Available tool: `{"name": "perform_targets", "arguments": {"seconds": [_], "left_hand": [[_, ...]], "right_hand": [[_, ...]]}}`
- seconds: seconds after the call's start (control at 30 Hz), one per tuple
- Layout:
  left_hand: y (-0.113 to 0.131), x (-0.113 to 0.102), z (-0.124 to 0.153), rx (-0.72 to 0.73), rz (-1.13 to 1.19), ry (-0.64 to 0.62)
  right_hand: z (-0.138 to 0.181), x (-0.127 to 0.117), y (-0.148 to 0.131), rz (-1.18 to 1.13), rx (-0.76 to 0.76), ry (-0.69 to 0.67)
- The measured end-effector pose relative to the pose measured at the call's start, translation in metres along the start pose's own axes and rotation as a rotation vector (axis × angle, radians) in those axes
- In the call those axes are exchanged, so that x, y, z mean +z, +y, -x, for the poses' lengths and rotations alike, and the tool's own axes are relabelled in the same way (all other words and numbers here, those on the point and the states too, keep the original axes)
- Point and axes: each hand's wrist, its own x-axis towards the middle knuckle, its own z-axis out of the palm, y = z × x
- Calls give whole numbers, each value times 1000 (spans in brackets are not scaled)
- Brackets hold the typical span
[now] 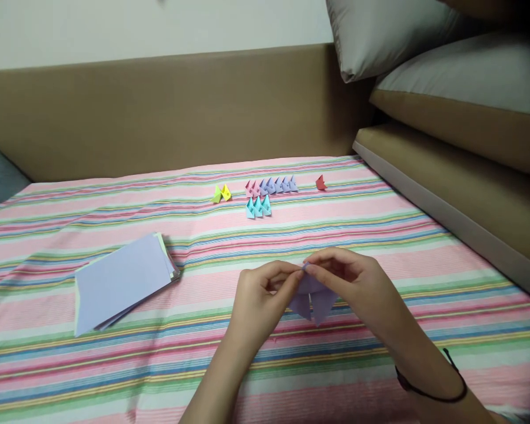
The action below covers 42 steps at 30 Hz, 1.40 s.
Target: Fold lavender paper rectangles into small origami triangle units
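Both hands meet over a striped sheet and pinch a small folded lilac paper. My left hand grips its left side with curled fingers. My right hand pinches the top fold between thumb and forefinger; a black band sits on that wrist. The paper's two pointed flaps hang below the fingers.
A stack of lilac paper sheets lies to the left. Further back stand small folded pieces: yellow-green ones, a pink and lilac row, blue ones, a red one. Cushions rise at the right; a brown backrest runs behind.
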Motion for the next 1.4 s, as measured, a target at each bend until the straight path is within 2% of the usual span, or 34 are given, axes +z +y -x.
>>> {"name": "perform_targets", "arguments": {"seconds": [0.87,1.13,1.3,1.4], "left_hand": [[4,0,0,7,-38,-9],[7,3,-1,-42,25,-35],[4,7,-2,-142,218,7],[0,10,-3,-150,240,64]], "right_hand": [[-1,-1,-1,-11,-2,8],[-1,-2,-4,35,-8,-12],[0,1,2,-36,53,149],[-1,4,5,-103,84,211]]}}
